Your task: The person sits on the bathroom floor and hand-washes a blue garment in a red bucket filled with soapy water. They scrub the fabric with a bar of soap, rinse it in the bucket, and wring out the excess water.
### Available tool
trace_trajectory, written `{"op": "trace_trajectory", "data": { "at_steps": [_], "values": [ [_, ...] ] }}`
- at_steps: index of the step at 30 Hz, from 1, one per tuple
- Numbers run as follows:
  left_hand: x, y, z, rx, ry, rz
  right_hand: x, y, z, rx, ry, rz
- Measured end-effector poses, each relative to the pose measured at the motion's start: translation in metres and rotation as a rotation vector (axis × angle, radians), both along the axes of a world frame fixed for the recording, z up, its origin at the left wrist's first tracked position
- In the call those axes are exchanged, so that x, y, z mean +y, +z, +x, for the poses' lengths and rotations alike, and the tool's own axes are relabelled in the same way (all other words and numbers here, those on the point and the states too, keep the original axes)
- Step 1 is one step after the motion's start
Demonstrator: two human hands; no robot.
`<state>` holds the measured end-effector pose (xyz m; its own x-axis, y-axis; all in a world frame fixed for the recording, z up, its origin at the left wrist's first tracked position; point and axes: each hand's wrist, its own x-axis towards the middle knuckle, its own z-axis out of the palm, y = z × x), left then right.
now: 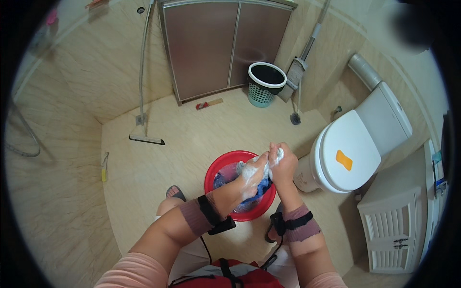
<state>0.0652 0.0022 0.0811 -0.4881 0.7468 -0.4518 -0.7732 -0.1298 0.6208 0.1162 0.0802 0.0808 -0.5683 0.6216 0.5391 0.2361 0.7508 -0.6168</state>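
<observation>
Both my hands are closed on a wet, sudsy cloth [279, 154] over a red basin [209, 181]. My left hand [253, 175], coated in white foam, grips it from the left. Close beside it on the right, my right hand [284, 165] clenches another part, and a pale bunch sticks out by the thumb. Blue fabric [262, 189] hangs below the hands into the basin; whether it is one piece with the pale part, I cannot tell. More blue cloth [219, 180] lies in sudsy water at the basin's left side. My forearms hide part of the basin.
A white toilet [331, 139] with an orange sponge [344, 160] on its lid stands right of the basin. Farther off are a floor squeegee [146, 139], a red-handled brush [209, 104], a wastebasket [261, 95] and a mop [293, 79]. A white louvred cabinet [391, 230] stands lower right.
</observation>
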Motion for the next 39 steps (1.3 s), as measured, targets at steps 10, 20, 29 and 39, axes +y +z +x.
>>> {"op": "trace_trajectory", "data": {
  "at_steps": [10,20,29,39],
  "values": [
    [-0.002,-0.012,0.003,-0.049,0.055,0.038,-0.005,0.001,-0.001,0.045,0.062,-0.067],
    [-0.002,-0.029,0.001,0.001,0.048,0.144,-0.008,-0.002,-0.002,0.061,0.047,0.035],
    [-0.001,-0.094,-0.034,-0.236,-0.148,0.605,-0.048,0.004,0.004,0.145,0.229,0.201],
    [-0.023,0.002,-0.038,-0.023,0.018,0.116,0.041,0.008,0.007,0.374,0.244,-1.044]
  ]
}}
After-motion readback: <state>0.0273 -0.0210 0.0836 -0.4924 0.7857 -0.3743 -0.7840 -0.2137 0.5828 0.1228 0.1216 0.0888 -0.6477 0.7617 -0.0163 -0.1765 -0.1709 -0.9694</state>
